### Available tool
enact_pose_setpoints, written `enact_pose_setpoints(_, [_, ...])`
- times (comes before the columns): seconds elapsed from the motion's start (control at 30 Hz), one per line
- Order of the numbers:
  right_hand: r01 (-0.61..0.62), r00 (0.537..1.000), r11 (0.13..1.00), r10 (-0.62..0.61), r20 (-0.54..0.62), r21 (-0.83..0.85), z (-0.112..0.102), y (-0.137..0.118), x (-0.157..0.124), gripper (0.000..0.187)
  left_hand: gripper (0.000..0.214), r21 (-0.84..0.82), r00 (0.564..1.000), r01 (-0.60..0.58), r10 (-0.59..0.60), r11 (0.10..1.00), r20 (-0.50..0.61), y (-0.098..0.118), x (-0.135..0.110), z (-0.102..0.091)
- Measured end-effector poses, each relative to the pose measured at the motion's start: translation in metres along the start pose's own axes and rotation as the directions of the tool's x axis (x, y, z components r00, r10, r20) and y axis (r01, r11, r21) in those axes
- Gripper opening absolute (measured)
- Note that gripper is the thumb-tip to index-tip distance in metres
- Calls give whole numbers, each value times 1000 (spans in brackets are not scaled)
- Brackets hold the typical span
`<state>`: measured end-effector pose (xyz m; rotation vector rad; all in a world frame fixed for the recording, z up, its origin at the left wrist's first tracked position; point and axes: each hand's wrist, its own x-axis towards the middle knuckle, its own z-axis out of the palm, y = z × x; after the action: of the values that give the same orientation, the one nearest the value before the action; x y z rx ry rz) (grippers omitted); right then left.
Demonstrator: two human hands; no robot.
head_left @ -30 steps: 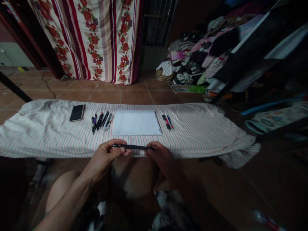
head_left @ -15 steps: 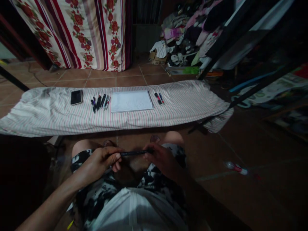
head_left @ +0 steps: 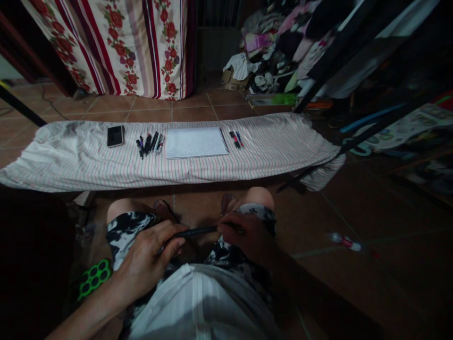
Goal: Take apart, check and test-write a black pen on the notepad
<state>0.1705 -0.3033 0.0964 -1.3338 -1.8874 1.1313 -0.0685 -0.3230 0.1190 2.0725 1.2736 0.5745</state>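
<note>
Above my lap, a dark pen (head_left: 200, 231) is held at both ends. My left hand (head_left: 154, 243) is closed around its left end, thumb along the near side. The fingers of my right hand (head_left: 244, 231) wrap its right end, partly lost in shadow. Beyond my knees, an open spiral notebook (head_left: 196, 142) lies on a striped cloth (head_left: 198, 174). Left of it is a group of several pens (head_left: 150, 143), and to its right a few more pens (head_left: 236, 140). A phone (head_left: 115, 136) lies farther left on the cloth.
A plastic bottle (head_left: 344, 242) lies on the tiled floor at right. Something green with round holes (head_left: 94, 278) is beside my left leg. Dark poles (head_left: 375, 127) slant across the right side. Clothes (head_left: 265, 52) are heaped at the back, near a floral curtain (head_left: 123, 52).
Both hands have come slightly nearer my body with the pen, which now tilts a little, right end higher. The green thing at lower left has come into view. The camera has shifted slightly.
</note>
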Motion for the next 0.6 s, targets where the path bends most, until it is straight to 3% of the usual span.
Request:
enact_pose_setpoints(0.1, [-72, 993, 996, 67, 100, 46, 3, -2, -1, 34, 24, 29, 995, -96, 96, 995, -12, -1, -5, 1])
enact_pose_setpoints(0.17, [-131, 979, 990, 121, 166, 53, 5, -2, 0, 41, 24, 11, 995, -98, 98, 995, -7, -3, -6, 3])
enact_pose_setpoints(0.3, [-113, 981, 994, 109, 163, 13, 7, -5, 8, 34, 23, -160, 996, 91, -89, 983, 20, -10, -6, 16])
enact_pose_setpoints(0.37, [-119, 981, 990, 107, 160, 69, 6, -7, 13, 22, 26, -372, 967, 254, -246, 893, 69, -12, -6, 25])
enact_pose_setpoints(0.43, [-169, 973, 970, 136, 186, 176, 4, -8, 18, 19, 29, -591, 917, 369, -386, 717, 105, -13, -5, 34])
enact_pose_setpoints(0.5, [-228, 953, 926, 149, 263, 302, 2, -7, 21, 22, 32, -714, 878, 395, -466, 578, 108, -12, -4, 40])
enact_pose_setpoints(0.6, [-295, 915, 822, 97, 391, 488, -1, -4, 24, 29, 37, -797, 854, 377, -510, 473, 101, -8, -2, 42])
